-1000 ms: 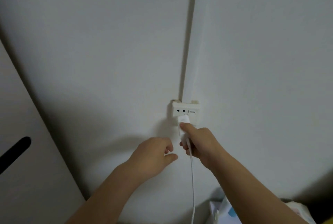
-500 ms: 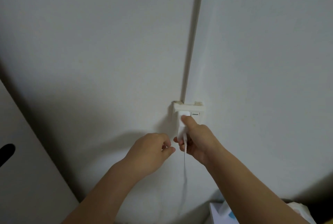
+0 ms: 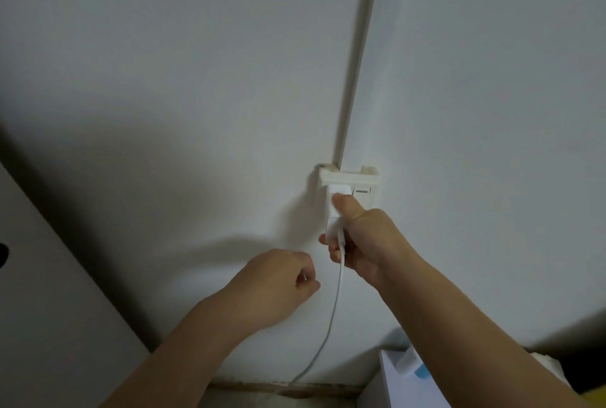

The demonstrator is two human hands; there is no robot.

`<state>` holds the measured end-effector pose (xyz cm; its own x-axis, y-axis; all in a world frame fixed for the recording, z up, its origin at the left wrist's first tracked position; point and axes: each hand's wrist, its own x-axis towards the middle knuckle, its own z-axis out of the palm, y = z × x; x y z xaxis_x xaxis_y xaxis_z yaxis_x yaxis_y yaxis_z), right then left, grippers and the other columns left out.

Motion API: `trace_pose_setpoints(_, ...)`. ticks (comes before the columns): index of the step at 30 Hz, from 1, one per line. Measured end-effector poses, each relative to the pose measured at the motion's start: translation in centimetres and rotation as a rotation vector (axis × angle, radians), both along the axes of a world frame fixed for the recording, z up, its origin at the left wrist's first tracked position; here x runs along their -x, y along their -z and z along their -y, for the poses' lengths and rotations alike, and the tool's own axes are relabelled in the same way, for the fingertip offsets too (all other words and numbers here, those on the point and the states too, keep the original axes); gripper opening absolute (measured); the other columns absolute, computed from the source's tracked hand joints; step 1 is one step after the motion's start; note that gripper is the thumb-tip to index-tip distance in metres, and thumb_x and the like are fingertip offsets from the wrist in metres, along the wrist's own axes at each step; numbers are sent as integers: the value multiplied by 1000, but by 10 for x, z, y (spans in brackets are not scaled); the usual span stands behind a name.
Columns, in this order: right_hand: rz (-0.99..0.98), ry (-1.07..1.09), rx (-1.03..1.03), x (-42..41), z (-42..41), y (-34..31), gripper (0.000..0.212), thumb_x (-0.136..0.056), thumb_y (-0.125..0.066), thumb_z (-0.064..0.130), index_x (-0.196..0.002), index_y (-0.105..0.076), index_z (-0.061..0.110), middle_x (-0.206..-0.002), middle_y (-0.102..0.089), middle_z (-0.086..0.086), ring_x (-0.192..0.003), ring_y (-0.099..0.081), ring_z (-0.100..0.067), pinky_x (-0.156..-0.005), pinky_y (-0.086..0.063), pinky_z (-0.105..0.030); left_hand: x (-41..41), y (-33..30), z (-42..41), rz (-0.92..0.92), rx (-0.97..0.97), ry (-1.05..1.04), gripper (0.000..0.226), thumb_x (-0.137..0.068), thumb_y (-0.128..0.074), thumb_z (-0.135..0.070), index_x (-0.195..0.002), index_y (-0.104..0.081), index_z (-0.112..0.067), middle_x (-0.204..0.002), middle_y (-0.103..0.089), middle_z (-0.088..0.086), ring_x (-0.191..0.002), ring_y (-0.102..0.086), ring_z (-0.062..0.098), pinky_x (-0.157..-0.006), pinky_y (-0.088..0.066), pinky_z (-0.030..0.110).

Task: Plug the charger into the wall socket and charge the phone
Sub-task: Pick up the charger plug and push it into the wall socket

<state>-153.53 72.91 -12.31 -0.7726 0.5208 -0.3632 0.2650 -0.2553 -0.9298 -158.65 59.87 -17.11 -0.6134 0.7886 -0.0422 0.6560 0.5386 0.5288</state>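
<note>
Charger sits against the wall socket, held by the right hand; left hand, curled and empty, waits just beside.

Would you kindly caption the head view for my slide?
Right hand presses white charger against wall socket; left hand waits, loosely curled.

We cannot see the charger's prongs — the socket face sits covered — and the cable runs out of sight below.

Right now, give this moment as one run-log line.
right hand: grips charger at wall socket | left hand: curled, empty | cable: hanging
</note>
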Motion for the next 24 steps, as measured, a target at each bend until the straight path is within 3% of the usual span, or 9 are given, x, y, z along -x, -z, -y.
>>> trace_pose_setpoints(6, -16, 13, 60, 3, 0, 1, 32, -90, -53, 28, -73, -54, 1, -56, -52, -15, -26, -45, -10, -33, -39, -16, 1, 0, -3, -15, -3, 11, 19, -87, -51, -37, -96, -63, -25, -100, -66, -6, -87, -60, 11, -77, -48, 24)
trace_pose_setpoints(17, -38, 24, 161, 11, -4, -2, 25, -91, -53, 28, -77, -54, 7, -69, -52, -19, -22, -43, -11, -31, -34, -14, 8, -17, 8, 3, -124, -102, 15, -86, -55, -34, -90, -64, -23, -90, -66, -8, -82, -61, 11, -75, -49, 27)
trace_pose_setpoints(24, 10, -136, 5, -8, -5, -9, 44, -92, -46, 44, -74, -60, 6, -66, -61, -14, -38, -55, -13, -45, -49, -24, -6, -23, 13, -13, -105, -96, 16, -86, -54, -34, -92, -64, -22, -95, -68, -4, -82, -61, 13, -73, -47, 25)
